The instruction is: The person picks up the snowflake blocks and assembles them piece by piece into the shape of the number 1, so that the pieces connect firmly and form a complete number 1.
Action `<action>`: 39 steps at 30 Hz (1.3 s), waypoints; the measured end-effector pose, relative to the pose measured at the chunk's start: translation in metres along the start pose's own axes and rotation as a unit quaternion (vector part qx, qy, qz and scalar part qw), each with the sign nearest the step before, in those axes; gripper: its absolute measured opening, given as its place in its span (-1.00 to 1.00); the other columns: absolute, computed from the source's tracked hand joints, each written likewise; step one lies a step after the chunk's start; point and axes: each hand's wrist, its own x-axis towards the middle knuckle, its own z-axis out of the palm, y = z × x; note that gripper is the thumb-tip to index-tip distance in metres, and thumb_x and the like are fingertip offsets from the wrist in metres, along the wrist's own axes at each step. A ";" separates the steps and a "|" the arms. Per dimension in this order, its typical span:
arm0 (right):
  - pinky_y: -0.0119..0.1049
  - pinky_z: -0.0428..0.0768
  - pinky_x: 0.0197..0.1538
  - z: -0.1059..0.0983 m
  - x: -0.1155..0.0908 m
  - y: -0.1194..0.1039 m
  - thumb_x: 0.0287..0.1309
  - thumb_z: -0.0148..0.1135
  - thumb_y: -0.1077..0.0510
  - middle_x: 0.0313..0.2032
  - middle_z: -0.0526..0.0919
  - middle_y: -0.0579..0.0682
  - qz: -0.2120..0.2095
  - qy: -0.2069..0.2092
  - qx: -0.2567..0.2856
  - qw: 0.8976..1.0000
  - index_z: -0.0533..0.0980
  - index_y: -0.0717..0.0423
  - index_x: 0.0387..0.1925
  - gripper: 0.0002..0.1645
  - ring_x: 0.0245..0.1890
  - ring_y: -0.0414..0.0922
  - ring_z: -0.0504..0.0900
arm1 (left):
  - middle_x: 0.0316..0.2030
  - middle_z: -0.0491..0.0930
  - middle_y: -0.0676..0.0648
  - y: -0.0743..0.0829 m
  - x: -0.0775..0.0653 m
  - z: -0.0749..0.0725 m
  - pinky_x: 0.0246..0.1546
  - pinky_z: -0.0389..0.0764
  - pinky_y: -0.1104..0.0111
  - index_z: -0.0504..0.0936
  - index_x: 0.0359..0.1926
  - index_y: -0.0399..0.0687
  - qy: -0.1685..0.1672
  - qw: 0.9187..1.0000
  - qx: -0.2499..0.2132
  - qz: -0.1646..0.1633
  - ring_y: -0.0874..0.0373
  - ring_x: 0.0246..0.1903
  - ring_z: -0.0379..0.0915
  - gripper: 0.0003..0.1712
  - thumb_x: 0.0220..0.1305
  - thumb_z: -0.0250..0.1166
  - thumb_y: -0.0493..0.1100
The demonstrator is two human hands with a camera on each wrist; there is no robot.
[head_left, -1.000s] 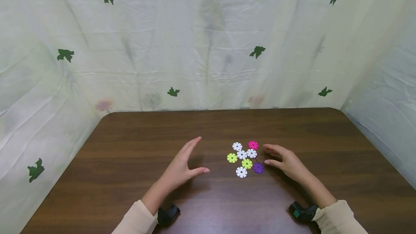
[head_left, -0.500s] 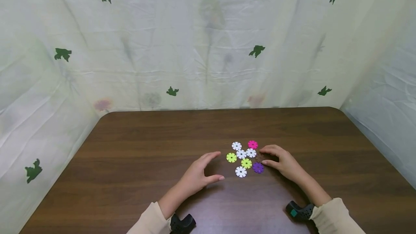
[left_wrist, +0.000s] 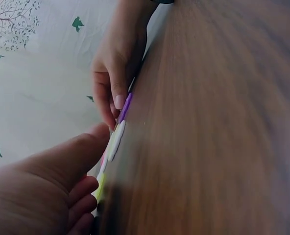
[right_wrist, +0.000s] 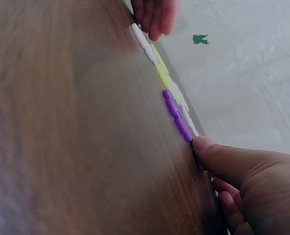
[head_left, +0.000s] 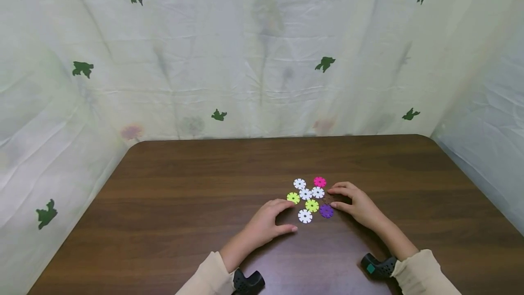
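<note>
Several flat, notched plastic discs lie close together on the table, mostly touching: white (head_left: 304, 216), yellow-green (head_left: 312, 205), pink (head_left: 319, 181), purple (head_left: 326, 211) and a brown disc (head_left: 328, 199) that blends with the wood. My left hand (head_left: 266, 222) curves loosely at the left side of the group, fingertips over the edge of the left yellow-green disc (head_left: 292, 197) and thumb near the lower white one. On the other side my right hand (head_left: 360, 206) has its thumb and fingertips around the brown disc, thumb right by the purple disc (right_wrist: 175, 115) in the right wrist view.
The brown wooden table (head_left: 184, 181) has rounded far corners. Behind it hangs a pale curtain (head_left: 229, 58) with green leaf and bird prints, continuing along both sides. Each wrist wears a black device (head_left: 249, 282) below a cream sleeve (head_left: 209, 277).
My left hand has moved right across the table until its fingertips reach the discs. My right hand has shifted slightly left, in toward the brown disc. The discs look unchanged.
</note>
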 end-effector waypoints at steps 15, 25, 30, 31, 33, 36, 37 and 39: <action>-0.01 0.33 0.02 0.000 0.000 0.001 0.01 0.27 0.18 -0.08 0.45 0.01 0.014 -0.005 0.029 0.999 0.51 0.08 -0.15 -0.70 -0.03 0.00 0.40 | -0.19 0.44 0.07 0.007 0.016 0.017 -0.16 0.29 0.32 0.60 -0.08 0.02 0.023 0.997 0.074 -0.005 0.16 -0.20 0.29 -0.52 -0.04 0.35 0.10; -0.24 0.43 -0.17 0.001 0.000 -0.002 0.00 0.28 0.21 -0.29 0.49 -0.10 0.040 0.004 0.058 0.998 0.45 0.08 -0.17 -0.70 -0.25 -0.12 0.44 | -0.24 0.44 0.11 0.014 0.020 0.020 -0.24 0.27 0.35 0.64 -0.17 0.10 0.032 0.993 0.110 -0.022 0.17 -0.22 0.31 -0.63 -0.03 0.34 0.10; -0.30 0.45 -0.22 0.001 0.002 -0.002 0.01 0.26 0.28 -0.34 0.50 -0.11 0.031 0.016 0.063 0.997 0.45 0.08 -0.20 -0.73 -0.31 -0.15 0.45 | -0.26 0.44 0.11 0.017 0.021 0.021 -0.23 0.27 0.35 0.60 -0.29 0.08 0.030 0.993 0.108 -0.042 0.17 -0.24 0.31 -0.67 -0.07 0.36 0.10; -0.30 0.45 -0.24 0.000 0.002 -0.002 0.02 0.24 0.31 -0.35 0.50 -0.10 0.030 0.018 0.067 0.997 0.46 0.10 -0.20 -0.74 -0.32 -0.15 0.45 | -0.27 0.45 0.11 0.017 0.021 0.020 -0.23 0.27 0.35 0.59 -0.30 0.07 0.032 0.993 0.106 -0.045 0.17 -0.24 0.32 -0.67 -0.07 0.36 0.11; -0.32 0.46 -0.26 -0.001 0.002 -0.004 0.04 0.22 0.34 -0.37 0.50 -0.08 0.032 0.022 0.078 0.996 0.46 0.13 -0.21 -0.76 -0.34 -0.15 0.46 | -0.29 0.47 0.11 0.017 0.021 0.020 -0.24 0.28 0.36 0.57 -0.31 0.05 0.043 0.994 0.092 -0.045 0.19 -0.27 0.33 -0.66 -0.08 0.37 0.10; -0.35 0.47 -0.30 -0.004 0.003 -0.007 0.05 0.20 0.35 -0.39 0.52 -0.05 0.040 0.026 0.098 0.994 0.47 0.18 -0.23 -0.80 -0.38 -0.15 0.47 | -0.36 0.51 0.11 0.015 0.022 0.018 -0.25 0.31 0.38 0.56 -0.30 0.00 0.068 0.996 0.050 -0.042 0.22 -0.33 0.36 -0.66 -0.07 0.38 0.04; -0.36 0.47 -0.32 -0.005 0.004 -0.008 0.06 0.19 0.35 -0.39 0.53 -0.04 0.043 0.028 0.108 0.993 0.48 0.21 -0.24 -0.82 -0.39 -0.16 0.47 | -0.38 0.52 0.10 0.014 0.022 0.016 -0.26 0.33 0.39 0.56 -0.30 -0.02 0.076 0.996 0.035 -0.041 0.23 -0.35 0.37 -0.67 -0.07 0.39 0.02; -0.38 0.47 -0.34 -0.007 0.005 -0.010 0.05 0.20 0.33 -0.39 0.55 -0.01 0.049 0.031 0.121 0.991 0.49 0.24 -0.25 -0.83 -0.41 -0.17 0.48 | -0.42 0.53 0.09 0.013 0.023 0.013 -0.28 0.35 0.41 0.56 -0.31 -0.06 0.091 0.995 0.004 -0.040 0.24 -0.38 0.37 -0.69 -0.06 0.39 -0.03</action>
